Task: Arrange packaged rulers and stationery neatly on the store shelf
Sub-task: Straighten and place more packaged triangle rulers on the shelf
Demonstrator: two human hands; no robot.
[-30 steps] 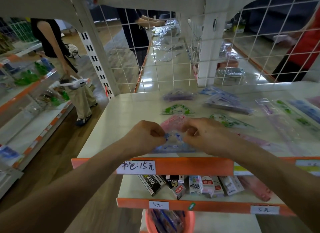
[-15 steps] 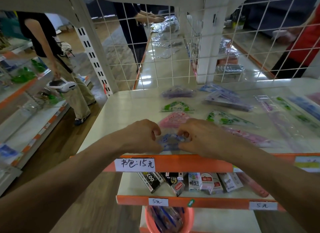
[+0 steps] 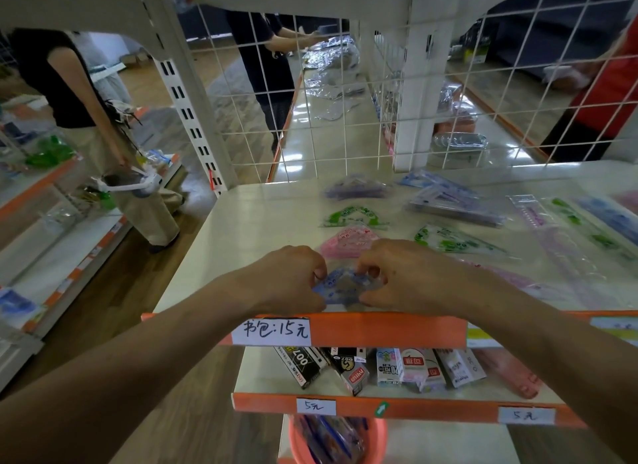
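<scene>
A small blue packaged ruler set (image 3: 340, 286) lies at the front edge of the cream shelf (image 3: 262, 222). My left hand (image 3: 290, 279) pinches its left side and my right hand (image 3: 400, 277) pinches its right side, both with curled fingers. Behind it in a column lie a pink triangle pack (image 3: 348, 244), a green one (image 3: 354, 216) and a purple one (image 3: 357, 189). To the right are a green set square pack (image 3: 455, 241), a clear pack of rulers (image 3: 452, 204) and long rulers in sleeves (image 3: 566, 235).
An orange shelf lip with a handwritten price tag (image 3: 271, 331) runs below my hands. The lower shelf holds boxed stationery (image 3: 386, 367); a pink bucket (image 3: 336, 439) sits beneath. A white wire grid (image 3: 310, 118) backs the shelf. People stand at left (image 3: 69, 94), behind the grid (image 3: 262, 59) and at right.
Both hands have drawn the blue pack toward the front edge of the shelf, clear of the pink pack. The person at left has shifted.
</scene>
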